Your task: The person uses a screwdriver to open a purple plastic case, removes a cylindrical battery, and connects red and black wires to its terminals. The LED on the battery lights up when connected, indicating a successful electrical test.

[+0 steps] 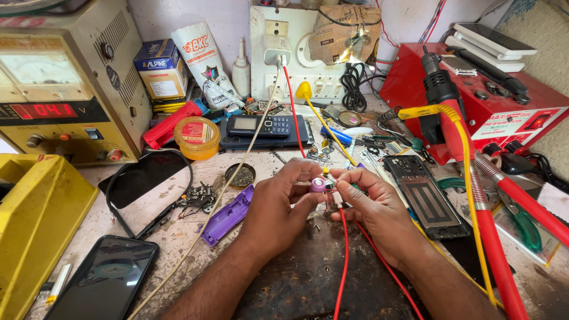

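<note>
My left hand (283, 204) and my right hand (373, 207) meet over the middle of the workbench. Between the fingertips of both sits a small purple round part (318, 185) with a white connector just under it. Thin red wires (342, 261) hang down from that spot toward me. My left thumb and forefinger pinch the purple part; my right fingers press the connector and wires against it. A purple plastic cover (228, 216) lies left of my left hand. An opened phone body (424, 195) lies right of my right hand.
A power supply with a red digital readout (65, 89) stands at the back left, a yellow case (35, 219) in front of it. A black phone (106, 278) lies front left. A red soldering station (492, 101) and red hoses (504, 249) crowd the right. A keypad phone (264, 125) sits behind.
</note>
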